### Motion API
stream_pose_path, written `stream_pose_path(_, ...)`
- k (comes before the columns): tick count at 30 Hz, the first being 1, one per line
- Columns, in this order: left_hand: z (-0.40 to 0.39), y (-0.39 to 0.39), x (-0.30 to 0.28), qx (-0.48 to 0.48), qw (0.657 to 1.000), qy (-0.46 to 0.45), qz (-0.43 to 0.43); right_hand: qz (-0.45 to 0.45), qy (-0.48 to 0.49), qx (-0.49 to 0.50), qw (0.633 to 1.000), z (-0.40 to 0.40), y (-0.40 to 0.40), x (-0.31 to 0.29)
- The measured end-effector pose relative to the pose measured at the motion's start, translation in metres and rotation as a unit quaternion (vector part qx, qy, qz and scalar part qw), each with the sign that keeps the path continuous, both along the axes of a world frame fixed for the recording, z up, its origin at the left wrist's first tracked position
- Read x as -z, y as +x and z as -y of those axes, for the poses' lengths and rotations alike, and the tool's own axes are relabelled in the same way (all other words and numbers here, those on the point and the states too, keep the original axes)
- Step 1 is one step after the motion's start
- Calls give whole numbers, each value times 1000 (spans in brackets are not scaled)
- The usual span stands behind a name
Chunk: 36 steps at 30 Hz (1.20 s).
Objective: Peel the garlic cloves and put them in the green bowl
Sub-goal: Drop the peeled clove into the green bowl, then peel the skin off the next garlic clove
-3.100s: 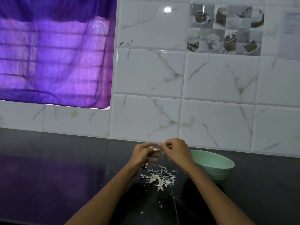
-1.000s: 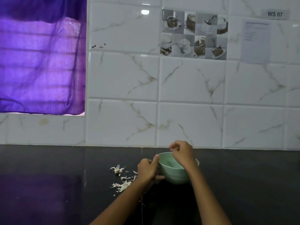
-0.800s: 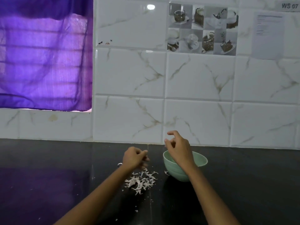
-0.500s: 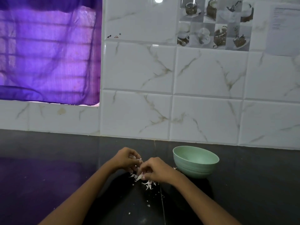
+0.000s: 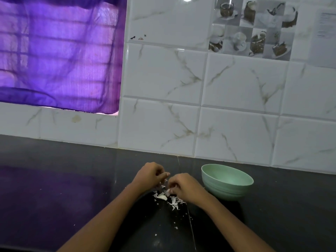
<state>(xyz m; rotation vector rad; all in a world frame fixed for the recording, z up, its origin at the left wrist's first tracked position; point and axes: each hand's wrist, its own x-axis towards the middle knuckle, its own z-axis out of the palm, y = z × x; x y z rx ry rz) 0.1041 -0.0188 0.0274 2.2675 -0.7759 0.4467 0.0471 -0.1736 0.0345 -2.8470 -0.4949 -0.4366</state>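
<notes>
Lying beneath curled fingers of left hand and right hand: garlic peels; grip contents indiscernible; wall notice illegible.

Contents of the green bowl and grasp of either curled hand, indiscernible.

Dark counter: green bowl right of garlic skins, one clove among them

Home kitchen: marble-look wall tiles (teacup decor), dark countertop.
</notes>
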Motion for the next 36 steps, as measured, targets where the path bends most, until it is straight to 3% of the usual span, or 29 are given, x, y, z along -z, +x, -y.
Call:
stream_pose_path(7, 9, -18, -4, 110, 977, -169, -73, 114, 74, 30, 990, 14, -6, -3)
stream_pose_path(17, 11, -21, -3, 129, 953, -213, -176, 99, 198, 11, 975, 16, -5, -8)
stream_pose_path(22, 8, -22, -9, 120, 924, -283, -228, 120, 157, 75, 977, 24, -1, -8)
stream_pose_path(27, 8, -29, -12, 157, 892, -284, -314, 143, 296, -25, 944, 17, -7, -13)
stream_pose_path(36, 11, -28, -13, 184, 865, -284, -372, 86, 361, -109, 922, 14, -10, -15)
